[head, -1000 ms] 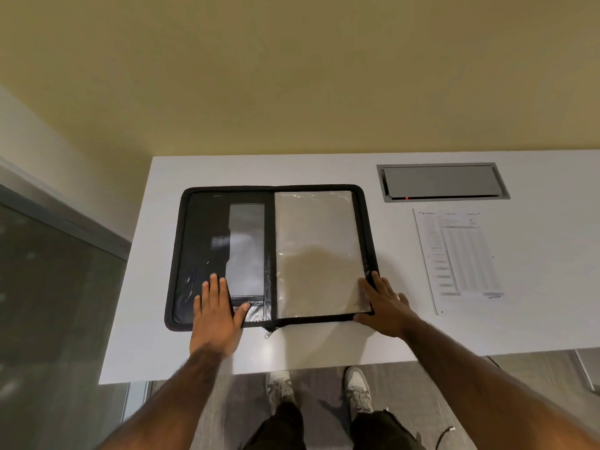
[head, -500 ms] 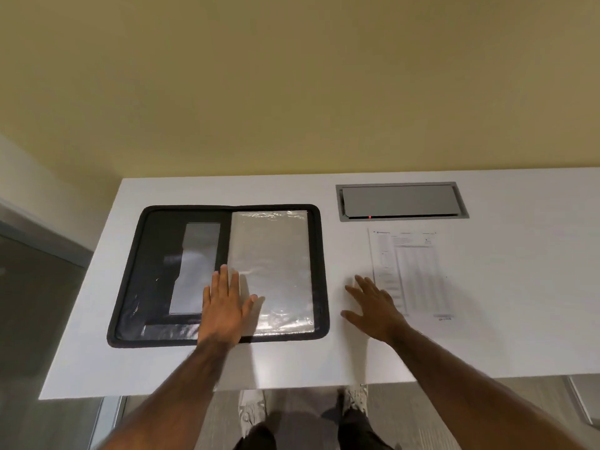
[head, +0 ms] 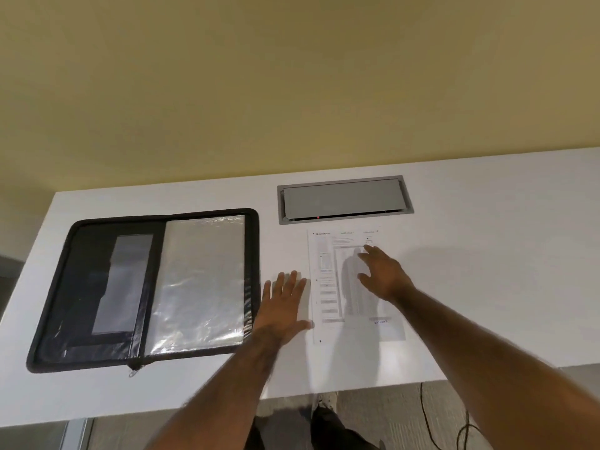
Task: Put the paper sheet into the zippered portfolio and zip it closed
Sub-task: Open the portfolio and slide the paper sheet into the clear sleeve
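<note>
Fingers straight and close together, the left hand lies flat on the white table just left of the paper sheet, thumb at its edge. The right hand, fingers spread and relaxed, hangs over the sheet's upper half. The zippered portfolio lies open farther left of the sheet; a grey hatch sits just beyond the sheet.

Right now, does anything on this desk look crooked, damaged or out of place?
Nothing stands out. The portfolio lies open and flat on the table, its clear sleeve crinkled but with no tear that shows. The paper sheet lies flat beside it, uncreased, and the zipper pull pokes out at the near edge.
</note>
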The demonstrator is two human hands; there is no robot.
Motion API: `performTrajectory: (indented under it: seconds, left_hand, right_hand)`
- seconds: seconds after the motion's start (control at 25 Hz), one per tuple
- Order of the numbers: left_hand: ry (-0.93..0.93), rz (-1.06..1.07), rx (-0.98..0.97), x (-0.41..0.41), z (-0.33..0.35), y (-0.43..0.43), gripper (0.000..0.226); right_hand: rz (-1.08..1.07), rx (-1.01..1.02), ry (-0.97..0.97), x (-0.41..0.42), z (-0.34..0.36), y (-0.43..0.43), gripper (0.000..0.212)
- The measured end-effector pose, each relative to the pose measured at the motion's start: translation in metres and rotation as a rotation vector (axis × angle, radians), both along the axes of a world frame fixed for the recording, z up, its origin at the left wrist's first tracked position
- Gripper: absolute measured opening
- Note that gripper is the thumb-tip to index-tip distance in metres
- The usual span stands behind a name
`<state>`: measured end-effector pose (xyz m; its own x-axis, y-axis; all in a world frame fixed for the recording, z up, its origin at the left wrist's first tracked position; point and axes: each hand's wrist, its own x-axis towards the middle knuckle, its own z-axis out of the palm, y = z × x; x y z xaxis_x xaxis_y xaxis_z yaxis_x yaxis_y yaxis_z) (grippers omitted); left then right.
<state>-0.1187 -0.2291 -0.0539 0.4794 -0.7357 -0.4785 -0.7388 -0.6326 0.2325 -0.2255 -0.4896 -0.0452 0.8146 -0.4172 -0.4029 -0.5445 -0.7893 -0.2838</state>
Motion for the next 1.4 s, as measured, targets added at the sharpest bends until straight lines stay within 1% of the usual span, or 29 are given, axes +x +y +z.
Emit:
performTrajectory:
  seconds: [0.16,0.44,0.6,0.72,0.88,1.08,1.12,1.16,1.2,1.24,1.32,1.36,1.4]
  left_hand:
    - [0.005,-0.096,0.059,-0.021,-0.016,-0.024,0.104]
    - [-0.040,-0.126,0.110,-0.023,-0.024,-0.028,0.106]
    - [-0.031,-0.103,0.127,-0.025,-0.025,-0.031,0.107]
    - [-0.031,-0.101,0.138,-0.024,-0.024,-0.031,0.107]
    - [-0.054,-0.103,0.159,-0.026,-0.021,-0.033,0.107]
    - [-0.035,-0.091,0.168,-0.026,-0.020,-0.032,0.107]
    - [-0.030,-0.090,0.172,-0.025,-0.021,-0.032,0.107]
    - [-0.026,-0.088,0.176,-0.026,-0.020,-0.032,0.107]
    - [-0.021,-0.087,0.178,-0.026,-0.020,-0.033,0.108]
    - [-0.017,-0.083,0.174,-0.026,-0.020,-0.033,0.108]
    - [-0.014,-0.076,0.157,-0.027,-0.021,-0.033,0.109]
    - [-0.014,-0.073,0.152,-0.027,-0.021,-0.034,0.109]
    - [-0.011,-0.070,0.151,-0.028,-0.021,-0.034,0.109]
  right_hand:
    - [-0.018,0.039,0.030,0.008,-0.008,-0.035,0.070]
    - [-0.036,0.146,0.100,0.035,-0.016,-0.070,0.081]
    - [0.016,0.050,0.169,0.039,-0.025,-0.072,0.087]
    - [0.007,-0.008,0.146,0.043,-0.030,-0.070,0.088]
    - [-0.039,-0.048,0.071,0.053,-0.029,-0.078,0.084]
    - [-0.044,-0.070,0.086,0.048,-0.025,-0.076,0.073]
    - [-0.057,-0.039,0.076,0.047,-0.024,-0.072,0.071]
    - [-0.093,0.043,0.049,0.046,-0.021,-0.066,0.068]
    - [-0.165,0.188,-0.006,0.043,-0.017,-0.060,0.065]
    - [-0.268,0.383,-0.095,0.039,-0.012,-0.054,0.060]
    - [-0.486,0.746,-0.322,0.023,-0.002,-0.040,0.046]
    - [-0.581,0.850,-0.408,0.012,0.000,-0.034,0.041]
    - [-0.660,0.903,-0.448,0.000,0.000,-0.031,0.036]
